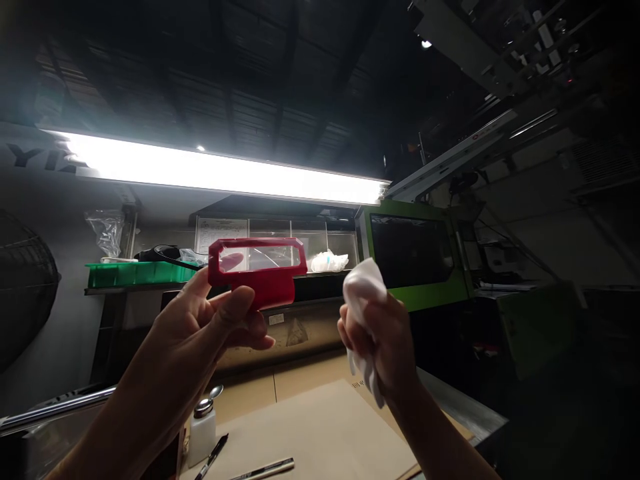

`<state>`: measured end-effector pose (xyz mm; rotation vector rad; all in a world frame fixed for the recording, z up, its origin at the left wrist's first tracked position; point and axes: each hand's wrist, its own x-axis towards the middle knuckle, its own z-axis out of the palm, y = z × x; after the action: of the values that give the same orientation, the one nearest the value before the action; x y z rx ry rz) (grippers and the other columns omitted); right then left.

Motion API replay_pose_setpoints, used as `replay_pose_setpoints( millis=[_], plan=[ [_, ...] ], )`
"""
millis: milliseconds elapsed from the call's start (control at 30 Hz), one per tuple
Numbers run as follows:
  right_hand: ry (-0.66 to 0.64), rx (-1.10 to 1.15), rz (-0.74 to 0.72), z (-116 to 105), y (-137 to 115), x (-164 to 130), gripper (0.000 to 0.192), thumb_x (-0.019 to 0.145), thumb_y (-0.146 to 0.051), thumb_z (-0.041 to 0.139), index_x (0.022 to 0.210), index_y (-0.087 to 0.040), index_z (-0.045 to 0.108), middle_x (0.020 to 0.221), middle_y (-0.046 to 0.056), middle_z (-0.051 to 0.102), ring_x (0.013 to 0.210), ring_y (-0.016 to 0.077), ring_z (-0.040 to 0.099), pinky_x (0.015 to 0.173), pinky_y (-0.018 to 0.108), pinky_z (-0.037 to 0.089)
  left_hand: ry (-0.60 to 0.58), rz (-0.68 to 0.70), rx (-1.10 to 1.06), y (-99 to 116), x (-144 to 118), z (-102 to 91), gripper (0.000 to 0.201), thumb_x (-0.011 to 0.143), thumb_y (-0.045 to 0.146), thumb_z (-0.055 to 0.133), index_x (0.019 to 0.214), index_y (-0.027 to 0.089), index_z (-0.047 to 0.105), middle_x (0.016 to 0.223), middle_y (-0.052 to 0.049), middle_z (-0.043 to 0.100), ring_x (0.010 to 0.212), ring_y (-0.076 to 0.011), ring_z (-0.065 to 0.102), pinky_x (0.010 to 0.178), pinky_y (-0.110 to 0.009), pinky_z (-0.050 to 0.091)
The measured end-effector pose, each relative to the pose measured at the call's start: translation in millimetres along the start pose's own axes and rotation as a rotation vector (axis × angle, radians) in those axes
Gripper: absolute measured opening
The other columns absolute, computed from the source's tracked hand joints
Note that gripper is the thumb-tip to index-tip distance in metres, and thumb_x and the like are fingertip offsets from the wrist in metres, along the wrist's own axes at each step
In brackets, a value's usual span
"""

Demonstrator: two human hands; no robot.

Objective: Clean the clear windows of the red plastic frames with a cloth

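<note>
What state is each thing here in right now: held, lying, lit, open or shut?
Red part: held up to the light in the left hand.
White cloth: bunched in the right hand.
Strip light: lit.
Bottle: upright on the bench, cap on.
Pens: lying flat on the bench.
Green tray: resting on the shelf.

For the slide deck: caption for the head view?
Left hand holds red plastic part up to the light; right hand grips white cloth.
</note>
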<state>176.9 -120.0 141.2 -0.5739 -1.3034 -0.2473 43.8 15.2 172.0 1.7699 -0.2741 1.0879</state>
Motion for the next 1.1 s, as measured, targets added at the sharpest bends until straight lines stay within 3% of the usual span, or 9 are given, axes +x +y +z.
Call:
replay_pose_setpoints(
  millis=[133, 233, 333, 500, 667, 767, 867, 933, 1100],
  plan=[
    [-0.291, -0.542, -0.412, 9.5, -10.2, -11.9, 0.027, 0.079, -0.007, 0.051, 0.089, -0.023, 0.070, 0.089, 0.005, 0.073, 0.068, 0.0167, 0.067, 0.055, 0.029, 0.052, 0.026, -0.033, 0.012, -1.3, -0.4, 1.8, 0.040, 0.076, 0.044, 0.064, 0.109, 0.025, 0.053, 0.060, 0.004, 0.063, 0.055, -0.0147, 0.063, 0.054, -0.022, 0.054],
    [-0.438, -0.855, -0.565, 15.3, -13.8, -9.3, 0.025, 0.077, -0.009, 0.053, 0.093, -0.023, 0.068, 0.134, 0.008, 0.053, 0.077, 0.0158, 0.067, 0.055, 0.025, 0.051, 0.067, -0.045, 0.025, -1.1, -1.8, 3.0, 0.038, 0.072, 0.046, 0.067, 0.100, 0.024, 0.055, 0.061, 0.004, 0.064, 0.057, -0.0152, 0.063, 0.052, -0.021, 0.053],
    [-0.435, -1.046, -0.534, 16.1, -14.6, -2.3, 0.020, 0.081, -0.013, 0.049, 0.087, -0.022, 0.067, 0.141, 0.010, 0.043, 0.069, 0.0131, 0.065, 0.049, 0.024, 0.046, 0.072, -0.035, 0.032, -0.9, -2.6, 2.4, 0.037, 0.072, 0.047, 0.067, 0.101, 0.026, 0.056, 0.061, 0.005, 0.066, 0.053, -0.0134, 0.062, 0.051, -0.019, 0.051],
    [-0.381, -1.098, -0.541, 14.3, -11.4, 5.2, 0.023, 0.084, -0.014, 0.045, 0.092, -0.021, 0.065, 0.136, 0.011, 0.050, 0.066, 0.0125, 0.065, 0.046, 0.023, 0.044, 0.085, -0.024, 0.079, 1.2, -5.1, 4.1, 0.033, 0.071, 0.042, 0.068, 0.098, 0.026, 0.057, 0.055, 0.005, 0.065, 0.051, -0.0144, 0.063, 0.050, -0.020, 0.050],
    [-0.338, -0.808, -0.444, 16.3, -15.1, 1.2, 0.024, 0.080, -0.011, 0.048, 0.088, -0.022, 0.068, 0.130, 0.010, 0.055, 0.078, 0.0176, 0.066, 0.048, 0.026, 0.047, 0.126, -0.009, 0.111, 6.5, -13.2, 10.5, 0.024, 0.076, 0.040, 0.060, 0.097, 0.028, 0.057, 0.052, 0.007, 0.063, 0.052, -0.0116, 0.062, 0.052, -0.017, 0.049],
    [-0.144, -0.464, -0.264, 13.2, -20.6, -0.2, 0.023, 0.079, -0.013, 0.050, 0.084, -0.023, 0.070, 0.108, 0.008, 0.066, 0.065, 0.0139, 0.062, 0.045, 0.025, 0.046, 0.157, -0.048, 0.029, 4.9, -14.3, 7.1, 0.024, 0.073, 0.039, 0.065, 0.093, 0.028, 0.059, 0.054, 0.007, 0.062, 0.051, -0.0107, 0.060, 0.050, -0.016, 0.048],
    [0.061, -0.113, 0.012, 6.5, -19.8, 4.5, 0.021, 0.082, -0.025, 0.049, 0.083, -0.022, 0.069, 0.076, 0.002, 0.066, 0.034, 0.0029, 0.032, 0.029, 0.019, 0.026, 0.111, -0.111, -0.111, -1.2, -10.5, -0.9, 0.028, 0.070, 0.040, 0.070, 0.094, 0.028, 0.060, 0.057, 0.005, 0.063, 0.049, -0.0115, 0.058, 0.048, -0.018, 0.050],
    [0.047, 0.117, 0.168, 3.2, -13.5, 10.6, 0.021, 0.081, -0.031, 0.048, 0.083, -0.020, 0.066, 0.071, 0.001, 0.064, 0.032, 0.0009, 0.017, 0.025, 0.018, 0.017, 0.029, -0.142, -0.200, -5.1, -7.6, -5.0, 0.028, 0.070, 0.040, 0.071, 0.093, 0.027, 0.061, 0.057, 0.002, 0.063, 0.047, -0.0127, 0.056, 0.043, -0.020, 0.049],
    [-0.169, 0.545, 0.327, 3.4, 11.4, 24.1, 0.016, 0.076, -0.030, 0.051, 0.076, -0.020, 0.064, 0.069, -0.003, 0.061, 0.031, 0.0000, 0.012, 0.023, 0.013, 0.015, -0.056, -0.216, -0.360, -2.7, -8.8, -2.9, 0.019, 0.070, 0.033, 0.071, 0.087, 0.027, 0.064, 0.058, -0.001, 0.064, 0.044, -0.0132, 0.052, 0.037, -0.021, 0.047]
  ],
)
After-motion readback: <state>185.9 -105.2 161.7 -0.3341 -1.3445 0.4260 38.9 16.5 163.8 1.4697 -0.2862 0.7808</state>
